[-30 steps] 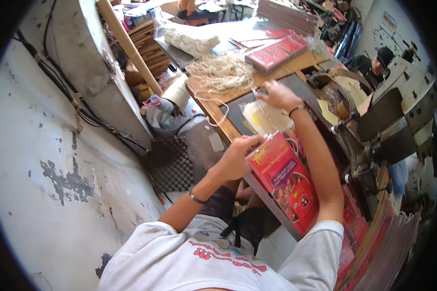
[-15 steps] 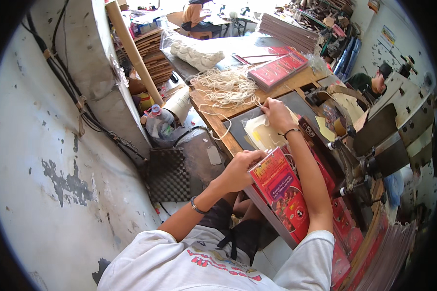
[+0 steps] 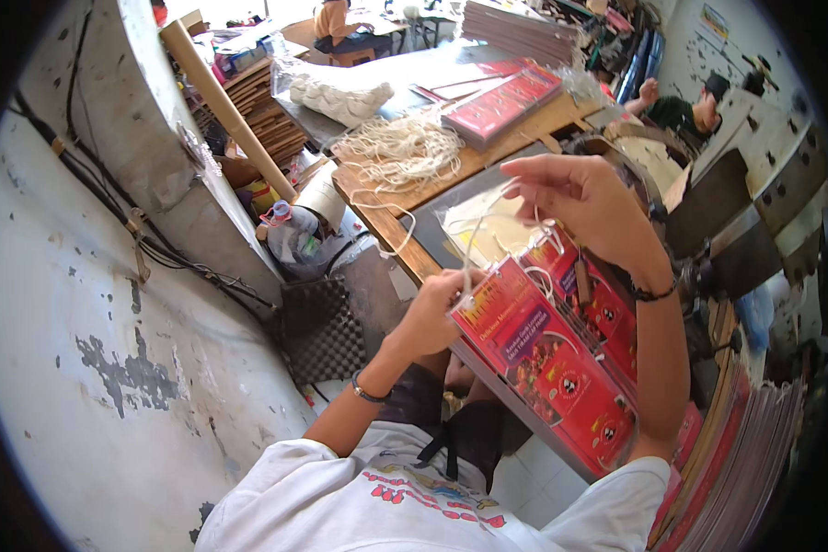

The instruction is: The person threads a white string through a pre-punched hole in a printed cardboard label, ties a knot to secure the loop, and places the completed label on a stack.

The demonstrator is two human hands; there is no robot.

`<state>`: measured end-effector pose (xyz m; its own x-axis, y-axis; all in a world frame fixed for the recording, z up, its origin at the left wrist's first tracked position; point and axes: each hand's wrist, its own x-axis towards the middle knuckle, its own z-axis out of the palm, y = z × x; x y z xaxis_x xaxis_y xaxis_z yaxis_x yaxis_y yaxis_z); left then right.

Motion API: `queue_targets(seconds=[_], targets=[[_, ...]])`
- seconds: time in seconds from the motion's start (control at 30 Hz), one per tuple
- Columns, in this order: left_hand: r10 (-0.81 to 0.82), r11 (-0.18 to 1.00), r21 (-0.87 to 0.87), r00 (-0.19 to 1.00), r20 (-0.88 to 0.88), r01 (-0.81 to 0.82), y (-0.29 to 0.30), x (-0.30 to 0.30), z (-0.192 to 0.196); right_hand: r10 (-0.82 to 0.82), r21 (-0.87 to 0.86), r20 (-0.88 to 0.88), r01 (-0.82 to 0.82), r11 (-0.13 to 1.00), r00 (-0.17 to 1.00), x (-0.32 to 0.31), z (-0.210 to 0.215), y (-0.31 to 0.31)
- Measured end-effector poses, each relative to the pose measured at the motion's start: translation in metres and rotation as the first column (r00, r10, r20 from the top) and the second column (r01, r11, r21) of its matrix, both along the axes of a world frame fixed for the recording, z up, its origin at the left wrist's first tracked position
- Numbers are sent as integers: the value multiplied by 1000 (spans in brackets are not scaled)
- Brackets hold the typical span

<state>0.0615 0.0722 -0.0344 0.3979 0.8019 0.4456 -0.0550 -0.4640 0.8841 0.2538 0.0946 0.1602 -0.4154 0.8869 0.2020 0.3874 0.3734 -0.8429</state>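
Observation:
A thick stack of red printed cards [image 3: 550, 368] lies tilted in front of me. My left hand [image 3: 435, 311] is closed on its upper left corner, by a punched hole. A white cord [image 3: 472, 241] runs up from that corner to my right hand [image 3: 584, 207], raised above the stack with finger and thumb pinching the cord. Beside it, partly under my right forearm, another red printed stack [image 3: 614, 324] has white cord loops at its top edge. Behind them lies a cream sheet [image 3: 474, 232] on a dark mat.
A heap of white cord [image 3: 405, 152] and a red stack [image 3: 503, 103] sit on the wooden table [image 3: 397, 237]. A metal machine [image 3: 708, 198] stands at right, with upright card stacks [image 3: 741, 460] below. One person [image 3: 681, 115] is behind it; another sits far back.
My right hand has risen and come nearer, drawing the white cord up from the stack's corner. My left hand stays on that corner. The view has shifted slightly, showing more of the second stack.

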Motion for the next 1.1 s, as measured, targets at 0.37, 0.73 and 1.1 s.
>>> queue_targets(seconds=[0.37, 0.73, 1.1], targets=[[-35, 987, -152, 996, 85, 48, -5, 6, 16, 29, 317, 655, -309, 897, 755, 28, -43, -53], [-39, 984, -174, 999, 24, 43, -7, 5, 20, 183, 266, 586, -400, 877, 790, 24, -63, -55], [7, 1000, 26, 998, -55, -6, -1, -14, 27, 250, 212, 578, -439, 873, 776, 24, -50, -53]])
